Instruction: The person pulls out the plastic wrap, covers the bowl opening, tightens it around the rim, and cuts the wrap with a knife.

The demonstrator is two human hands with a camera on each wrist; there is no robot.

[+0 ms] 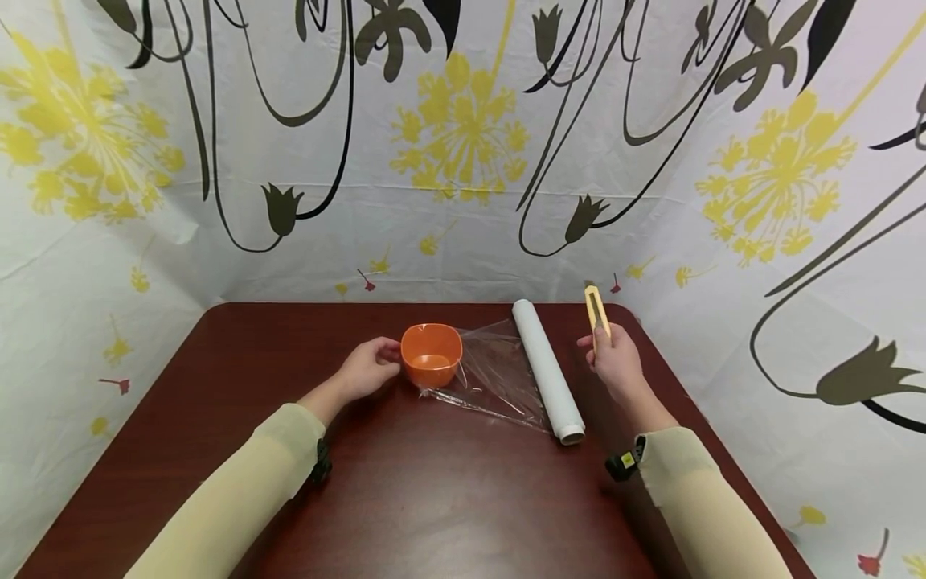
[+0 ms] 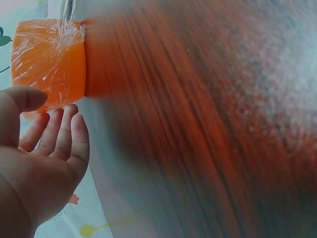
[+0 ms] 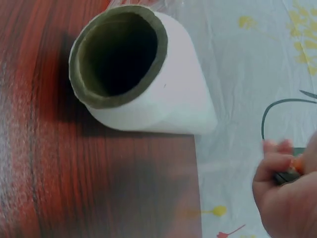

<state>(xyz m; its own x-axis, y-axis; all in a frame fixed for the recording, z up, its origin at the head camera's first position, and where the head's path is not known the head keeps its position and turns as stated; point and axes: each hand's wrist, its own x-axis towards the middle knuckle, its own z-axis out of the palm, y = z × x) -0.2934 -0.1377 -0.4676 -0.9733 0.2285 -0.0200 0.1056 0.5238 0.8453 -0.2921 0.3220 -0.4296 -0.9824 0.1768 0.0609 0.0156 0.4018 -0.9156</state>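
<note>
An orange bowl [image 1: 431, 378] stands on the table with clear plastic wrap [image 1: 499, 371] stretched from it to a white roll [image 1: 547, 371]. In the left wrist view, wrap clings in creases over the bowl [image 2: 73, 69] and bunches at one corner. My left hand [image 1: 367, 370] is at the bowl's left side, fingers loosely bent, thumb overlapping the bowl in the left wrist view. To the right of the roll, my right hand [image 1: 619, 362] grips a yellow utility knife [image 1: 596, 309], its tip pointing up and away. The grip is partly cut off in the right wrist view.
The dark red-brown table [image 1: 434, 507] has rounded far corners. A patterned white cloth [image 1: 463, 265] hangs behind it and along both sides. The roll's open cardboard end [image 3: 161, 54] faces the near side of the table.
</note>
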